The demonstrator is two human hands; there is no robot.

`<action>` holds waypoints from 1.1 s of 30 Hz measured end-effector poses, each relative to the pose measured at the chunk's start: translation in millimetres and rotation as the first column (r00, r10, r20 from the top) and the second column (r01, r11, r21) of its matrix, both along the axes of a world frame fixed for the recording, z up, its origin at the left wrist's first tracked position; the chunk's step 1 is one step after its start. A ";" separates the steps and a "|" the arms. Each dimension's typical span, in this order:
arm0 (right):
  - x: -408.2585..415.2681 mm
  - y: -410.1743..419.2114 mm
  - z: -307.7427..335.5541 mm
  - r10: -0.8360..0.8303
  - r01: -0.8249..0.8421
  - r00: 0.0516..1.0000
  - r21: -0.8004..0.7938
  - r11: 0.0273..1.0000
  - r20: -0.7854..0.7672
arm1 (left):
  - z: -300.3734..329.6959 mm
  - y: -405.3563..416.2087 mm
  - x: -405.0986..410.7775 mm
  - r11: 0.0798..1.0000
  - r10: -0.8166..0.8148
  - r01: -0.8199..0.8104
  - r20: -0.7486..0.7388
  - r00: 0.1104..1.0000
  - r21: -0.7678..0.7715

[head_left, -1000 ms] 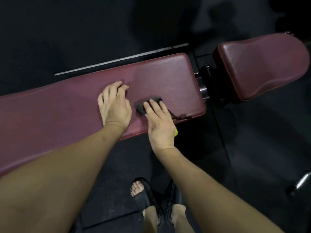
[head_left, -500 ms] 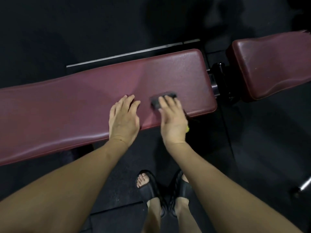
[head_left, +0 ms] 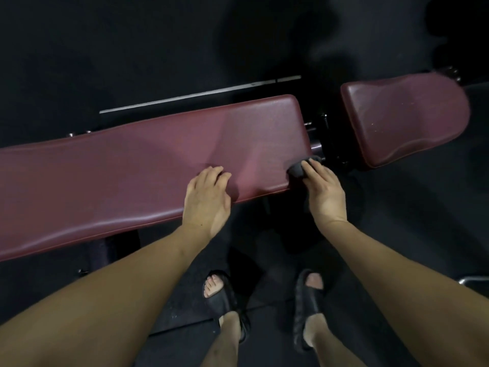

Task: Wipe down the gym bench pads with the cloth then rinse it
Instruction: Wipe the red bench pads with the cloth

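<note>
The long maroon back pad (head_left: 132, 165) runs from the left edge to the middle of the view. A shorter maroon seat pad (head_left: 402, 120) lies to its right, across a dark gap. My right hand (head_left: 322, 192) presses a small dark cloth (head_left: 297, 168) against the long pad's near right corner, fingers laid over it; most of the cloth is hidden under the hand. My left hand (head_left: 206, 200) rests on the pad's near edge, fingers bent, holding nothing.
A black metal hinge and frame (head_left: 321, 136) fills the gap between the pads. The floor is dark rubber with a pale metal strip (head_left: 201, 94) behind the bench. My feet in black slides (head_left: 225, 300) stand close to the bench's near side.
My right hand has slid the cloth rightward and toward me, from the pad's top surface to its near right corner. My left hand stayed on the near edge.
</note>
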State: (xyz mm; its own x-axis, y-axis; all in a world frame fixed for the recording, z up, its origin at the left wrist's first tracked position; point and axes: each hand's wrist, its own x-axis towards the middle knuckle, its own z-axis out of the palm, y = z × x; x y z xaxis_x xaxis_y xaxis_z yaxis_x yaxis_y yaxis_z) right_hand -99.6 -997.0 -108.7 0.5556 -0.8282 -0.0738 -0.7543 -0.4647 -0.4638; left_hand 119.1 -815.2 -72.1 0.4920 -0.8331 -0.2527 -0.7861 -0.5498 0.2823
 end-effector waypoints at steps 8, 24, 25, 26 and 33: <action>-9.1 -41.2 30.3 -0.208 0.187 0.978 0.390 0.902 0.012 | 12.2 -37.8 -58.5 0.993 0.085 -0.072 -0.140 0.986 0.098; -153.6 -192.4 78.2 -0.015 -0.036 0.993 0.436 0.899 0.114 | 54.8 -217.3 -216.2 0.969 0.242 -0.223 -0.227 0.943 0.107; -154.8 -200.3 76.3 -0.004 -0.050 0.992 0.431 0.901 0.123 | 54.5 -226.7 -217.5 0.970 0.240 -0.221 -0.225 0.944 0.107; -153.3 -207.5 75.0 0.014 -0.067 0.992 0.425 0.903 0.127 | 53.4 -235.0 -218.1 0.972 0.230 -0.212 -0.217 0.949 0.102; -110.0 -255.4 59.1 0.204 -0.215 0.976 0.189 0.958 0.078 | 29.1 -276.0 -191.2 0.983 0.181 -0.175 -0.139 0.974 0.053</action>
